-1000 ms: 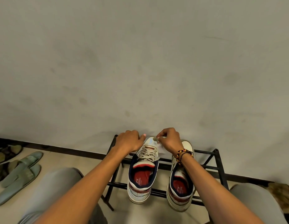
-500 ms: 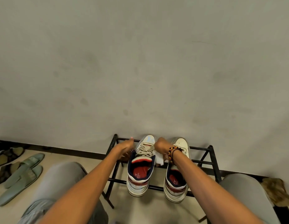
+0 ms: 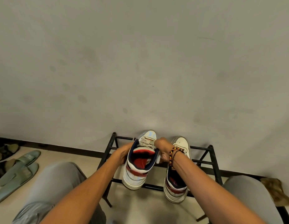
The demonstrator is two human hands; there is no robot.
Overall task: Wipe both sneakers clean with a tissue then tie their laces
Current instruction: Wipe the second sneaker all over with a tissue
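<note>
Two white sneakers with navy collars and red insoles are on a black metal shoe rack (image 3: 212, 160). The left sneaker (image 3: 137, 168) is tilted, heel raised toward me. My left hand (image 3: 122, 153) grips its left side by the collar. My right hand (image 3: 162, 150), with a beaded bracelet at the wrist, is curled against that sneaker's right side and holds a white tissue (image 3: 158, 158), of which only a small strip shows. The right sneaker (image 3: 177, 178) rests flat on the rack bars, partly covered by my right forearm.
A grey wall rises right behind the rack. Green slippers (image 3: 18, 172) and darker sandals (image 3: 5, 151) lie on the floor at the left. A brown crumpled cloth (image 3: 276, 191) lies at the right. My knees in grey trousers flank the rack.
Both hands came back from the toe of the left sneaker to its sides near the collar. The left sneaker is now lifted and tilted with its heel toward me.
</note>
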